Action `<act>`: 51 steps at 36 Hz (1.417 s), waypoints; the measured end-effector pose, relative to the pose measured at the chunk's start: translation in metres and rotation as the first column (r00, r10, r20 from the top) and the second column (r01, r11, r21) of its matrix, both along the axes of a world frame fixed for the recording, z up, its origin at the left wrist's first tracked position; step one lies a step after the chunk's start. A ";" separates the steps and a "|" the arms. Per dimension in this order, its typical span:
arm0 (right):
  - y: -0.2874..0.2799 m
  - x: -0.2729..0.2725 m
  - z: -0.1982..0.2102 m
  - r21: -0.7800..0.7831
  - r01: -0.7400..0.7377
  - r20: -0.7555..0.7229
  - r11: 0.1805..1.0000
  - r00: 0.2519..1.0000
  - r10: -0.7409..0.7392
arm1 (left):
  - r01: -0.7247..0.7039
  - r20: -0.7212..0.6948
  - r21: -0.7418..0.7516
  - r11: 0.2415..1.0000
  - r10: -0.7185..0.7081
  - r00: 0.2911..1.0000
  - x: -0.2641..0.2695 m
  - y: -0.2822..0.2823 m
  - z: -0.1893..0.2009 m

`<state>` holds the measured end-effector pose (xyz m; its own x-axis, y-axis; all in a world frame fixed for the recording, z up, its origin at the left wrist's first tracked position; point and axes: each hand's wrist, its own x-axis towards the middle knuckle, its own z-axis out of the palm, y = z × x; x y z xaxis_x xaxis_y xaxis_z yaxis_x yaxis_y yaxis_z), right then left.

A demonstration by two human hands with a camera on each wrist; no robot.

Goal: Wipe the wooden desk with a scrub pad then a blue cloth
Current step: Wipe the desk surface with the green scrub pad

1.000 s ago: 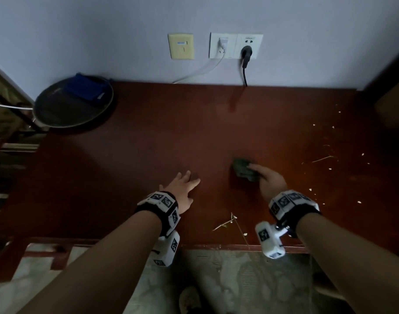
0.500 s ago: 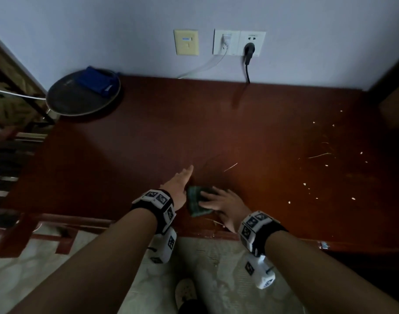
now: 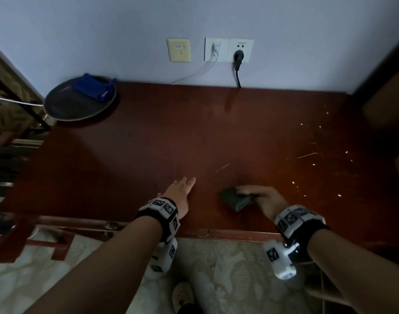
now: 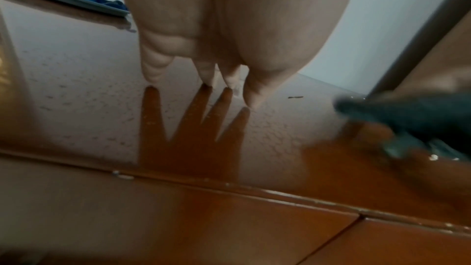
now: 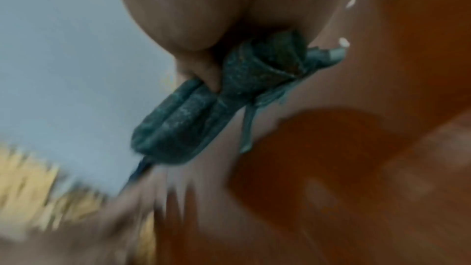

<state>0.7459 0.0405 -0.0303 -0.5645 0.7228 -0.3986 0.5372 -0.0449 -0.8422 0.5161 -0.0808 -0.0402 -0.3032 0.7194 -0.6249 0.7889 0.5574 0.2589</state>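
Note:
My right hand (image 3: 250, 193) presses down on a dark green scrub pad (image 3: 236, 200) on the reddish wooden desk (image 3: 148, 143), close to the front edge. In the right wrist view the scrub pad (image 5: 188, 126) is folded and pinched between thumb and fingers. To the pad's left, my left hand (image 3: 183, 185) lies flat on the desk with straight fingers (image 4: 155, 63), apart from the pad (image 4: 413, 116). A folded blue cloth (image 3: 92, 87) lies on a dark round tray (image 3: 64, 107) at the desk's far left corner.
Pale crumbs (image 3: 314, 164) and thin straws (image 3: 306, 155) are scattered over the right part of the desk; one straw (image 3: 221, 168) lies just beyond my hands. Two cables (image 3: 238, 73) hang from wall sockets down to the desk's back edge. A wooden chair (image 3: 24, 234) stands at lower left.
My right hand slid the scrub pad from beside my left hand back to the right along the front of the desk. The left hand stayed flat in place.

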 end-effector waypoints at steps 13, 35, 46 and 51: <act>0.065 -0.080 -0.022 0.234 -0.107 0.595 0.966 0.802 -0.055 | -0.002 -0.038 0.092 0.996 0.006 0.999 -0.017 0.019 -0.011; -0.028 0.012 -0.040 0.346 -0.796 0.282 0.497 0.593 0.754 | 0.056 -0.017 0.097 0.994 -0.055 0.998 -0.001 0.003 -0.006; 0.002 0.005 0.004 0.121 -0.028 -0.089 0.992 0.995 0.039 | 0.066 -0.048 0.050 0.997 -0.063 0.997 0.018 0.004 -0.008; 0.014 -0.035 -0.018 0.278 0.135 0.069 0.951 0.985 -0.160 | 0.060 -0.056 0.067 0.996 -0.057 0.997 0.011 0.015 -0.004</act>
